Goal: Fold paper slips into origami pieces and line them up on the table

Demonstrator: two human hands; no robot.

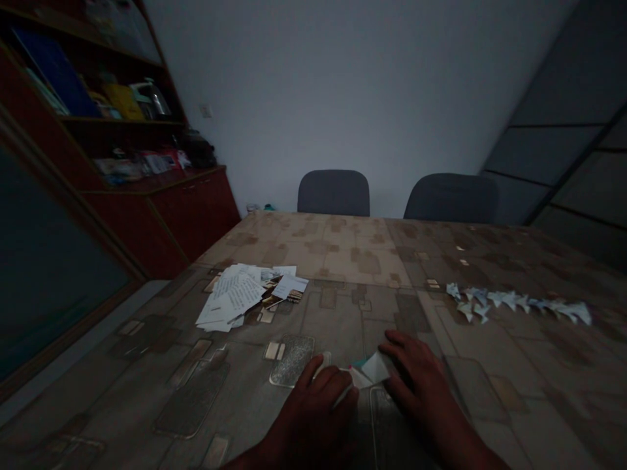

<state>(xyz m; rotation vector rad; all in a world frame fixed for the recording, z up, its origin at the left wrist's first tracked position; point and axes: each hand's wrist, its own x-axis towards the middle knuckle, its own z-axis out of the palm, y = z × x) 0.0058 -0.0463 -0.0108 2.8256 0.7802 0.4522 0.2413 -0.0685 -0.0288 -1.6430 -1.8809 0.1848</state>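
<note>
Between my two hands, low on the table, is a small folded piece of paper (376, 369), white with a teal patch and a bit of red. My left hand (321, 398) is curled over its left end, fingers closed on the paper. On the other side my right hand (416, 372) touches its right edge, with the thumb below and the fingers above. Further off to the left lies a loose pile of printed paper sheets (235, 297). Several small folded paper pieces (519, 301) stand in a row on the right.
A patterned cloth covers the table (337, 254). Two grey chairs, one left (333, 192) and one right (453, 197), stand behind its far edge, before a pale wall. A reddish wooden cabinet (181, 209) with filled shelves is at the left.
</note>
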